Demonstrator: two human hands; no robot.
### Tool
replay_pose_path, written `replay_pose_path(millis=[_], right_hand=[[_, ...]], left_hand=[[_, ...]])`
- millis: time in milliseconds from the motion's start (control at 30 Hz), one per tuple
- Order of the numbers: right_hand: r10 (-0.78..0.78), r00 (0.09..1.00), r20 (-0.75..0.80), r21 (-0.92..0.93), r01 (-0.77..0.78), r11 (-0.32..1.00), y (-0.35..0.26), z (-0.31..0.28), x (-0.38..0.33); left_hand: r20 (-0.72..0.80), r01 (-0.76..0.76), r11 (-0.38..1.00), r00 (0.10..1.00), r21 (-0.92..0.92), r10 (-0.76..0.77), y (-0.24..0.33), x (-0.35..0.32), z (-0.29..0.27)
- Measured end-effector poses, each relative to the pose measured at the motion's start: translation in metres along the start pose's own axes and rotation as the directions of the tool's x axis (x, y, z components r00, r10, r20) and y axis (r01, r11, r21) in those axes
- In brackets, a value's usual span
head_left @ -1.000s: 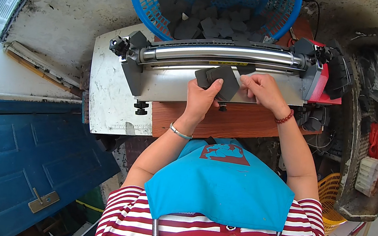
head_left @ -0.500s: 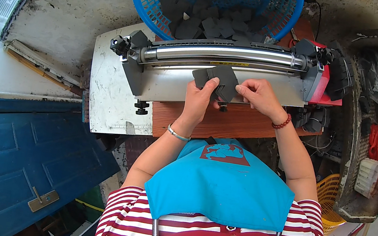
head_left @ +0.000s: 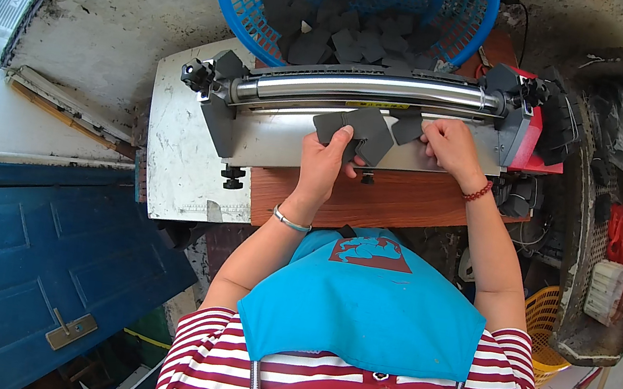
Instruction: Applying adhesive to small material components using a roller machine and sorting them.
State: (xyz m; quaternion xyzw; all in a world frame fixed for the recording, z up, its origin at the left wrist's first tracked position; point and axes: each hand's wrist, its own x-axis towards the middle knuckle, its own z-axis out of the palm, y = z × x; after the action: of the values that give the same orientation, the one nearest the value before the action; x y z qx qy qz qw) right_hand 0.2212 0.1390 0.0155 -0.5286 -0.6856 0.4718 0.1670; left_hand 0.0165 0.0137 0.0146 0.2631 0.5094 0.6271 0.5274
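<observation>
Across the bench (head_left: 182, 133), a steel roller machine (head_left: 369, 86) stands before a blue basket (head_left: 228, 4) heaped with dark pieces (head_left: 369, 46), seemingly already rolled. The left hand (head_left: 322, 160) grips a fanned stack (head_left: 375, 135), apparently still unfed; the right hand (head_left: 453, 147) pinches one piece (head_left: 407, 131) over the machine's near side.

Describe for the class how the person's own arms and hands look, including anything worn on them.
The left hand is ungloved, with a slim, smooth, silver-coloured bangle at its wrist. The right hand, also ungloved, has a dark red bracelet of small beads. Short fabric sleeves, striped maroon and white, leave the forearms bare.
</observation>
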Motion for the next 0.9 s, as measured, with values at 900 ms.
replay_pose_path(millis=[900], right_hand=[[-0.133, 0.960, 0.246, 0.153, 0.097, 0.983, -0.009, 0.028, -0.014]], left_hand=[[0.022, 0.027, 0.998, 0.999, -0.052, -0.026, 0.003, 0.003, 0.006]])
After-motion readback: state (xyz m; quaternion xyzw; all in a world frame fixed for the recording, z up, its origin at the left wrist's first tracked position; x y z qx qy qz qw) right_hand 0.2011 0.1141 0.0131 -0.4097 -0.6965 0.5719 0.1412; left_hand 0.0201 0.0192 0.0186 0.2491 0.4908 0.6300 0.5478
